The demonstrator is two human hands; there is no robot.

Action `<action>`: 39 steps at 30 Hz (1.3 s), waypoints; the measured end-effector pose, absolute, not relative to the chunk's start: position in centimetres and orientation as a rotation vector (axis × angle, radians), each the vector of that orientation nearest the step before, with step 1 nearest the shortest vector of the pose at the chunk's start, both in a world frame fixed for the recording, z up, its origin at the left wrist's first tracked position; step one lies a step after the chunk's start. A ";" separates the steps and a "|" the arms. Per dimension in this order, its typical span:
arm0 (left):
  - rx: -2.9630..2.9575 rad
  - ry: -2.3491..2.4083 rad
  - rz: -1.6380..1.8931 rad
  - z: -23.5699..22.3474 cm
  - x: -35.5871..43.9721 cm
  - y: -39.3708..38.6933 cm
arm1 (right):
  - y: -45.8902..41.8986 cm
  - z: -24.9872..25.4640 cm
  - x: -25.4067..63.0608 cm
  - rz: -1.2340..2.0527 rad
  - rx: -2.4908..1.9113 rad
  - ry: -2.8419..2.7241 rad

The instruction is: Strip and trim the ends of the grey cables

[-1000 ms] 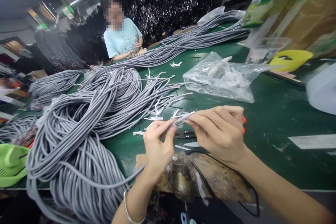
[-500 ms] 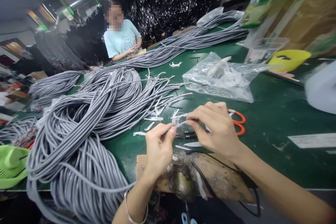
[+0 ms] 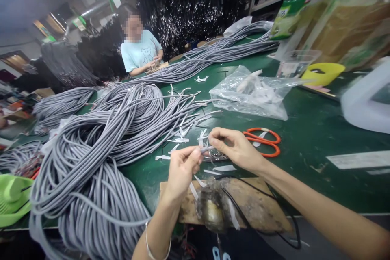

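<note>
My left hand (image 3: 182,170) pinches the end of a grey cable (image 3: 206,149) between thumb and fingers, the tip pointing right. Close to that tip, my right hand (image 3: 237,148) has its thumb and fingers pressed together; what lies between them is too small to tell. Orange-handled scissors (image 3: 276,153) lie just beyond my right hand, their blades partly hidden by it. Below both hands is a worn wooden board (image 3: 256,207) carrying a dark, crusted metal piece (image 3: 213,211). White strips (image 3: 224,168) are scattered around the hands.
Coiled grey cables (image 3: 100,162) are heaped on the left, and a long bundle (image 3: 207,53) runs along the back. A clear plastic bag (image 3: 250,93) lies beyond my hands. Across the green table (image 3: 307,138) sits a person (image 3: 142,50). A black cord (image 3: 297,227) crosses the board.
My right hand has shifted left and slightly down, nearer the cable tip. More of the scissors' orange handles shows. The view has tilted slightly, and my left hand still holds the cable.
</note>
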State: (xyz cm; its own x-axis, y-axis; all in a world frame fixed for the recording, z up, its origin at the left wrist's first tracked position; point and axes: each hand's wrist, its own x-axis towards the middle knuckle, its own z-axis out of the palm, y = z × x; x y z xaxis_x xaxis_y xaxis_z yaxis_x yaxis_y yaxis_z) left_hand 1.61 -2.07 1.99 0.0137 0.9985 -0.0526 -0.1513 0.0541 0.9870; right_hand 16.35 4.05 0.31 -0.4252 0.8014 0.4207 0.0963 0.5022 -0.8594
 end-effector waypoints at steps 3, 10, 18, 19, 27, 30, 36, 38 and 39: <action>1.169 1.264 1.285 2.1 2.0 -2.1 | 3.9 0.5 16.3 0.897 -0.754 -1.871; 1.270 1.532 1.302 1.8 2.9 -1.9 | 2.7 1.1 15.9 0.648 -0.688 -1.784; 1.062 1.501 1.427 2.0 2.4 -1.1 | 4.1 2.8 18.3 0.785 -0.653 -1.190; 1.036 1.466 1.421 2.0 2.3 -1.0 | 4.1 2.5 18.0 0.766 -0.732 -1.185; 0.908 1.292 1.397 1.2 2.7 -0.5 | 1.9 0.1 13.4 1.093 -0.997 -1.663; 0.902 1.275 1.361 1.1 2.9 -0.7 | 2.0 0.5 13.4 1.177 -0.997 -1.591; 0.920 1.176 1.365 1.3 2.9 -1.1 | 2.1 1.0 13.9 1.318 -0.946 -1.351; 0.947 1.178 1.359 1.3 2.9 -1.1 | 2.0 1.1 13.9 1.378 -0.919 -1.287; 0.962 1.184 1.352 1.4 2.9 -1.1 | 2.0 1.2 13.9 1.411 -0.911 -1.255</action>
State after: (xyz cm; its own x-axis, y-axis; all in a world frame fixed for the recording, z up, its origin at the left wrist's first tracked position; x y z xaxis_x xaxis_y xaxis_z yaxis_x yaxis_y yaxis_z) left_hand 2.93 -1.13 1.37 -0.1281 0.9897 -0.0643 -0.1944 0.0385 0.9802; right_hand 13.94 2.05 1.17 -0.2183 0.9727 0.0787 -0.1911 0.0365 -0.9809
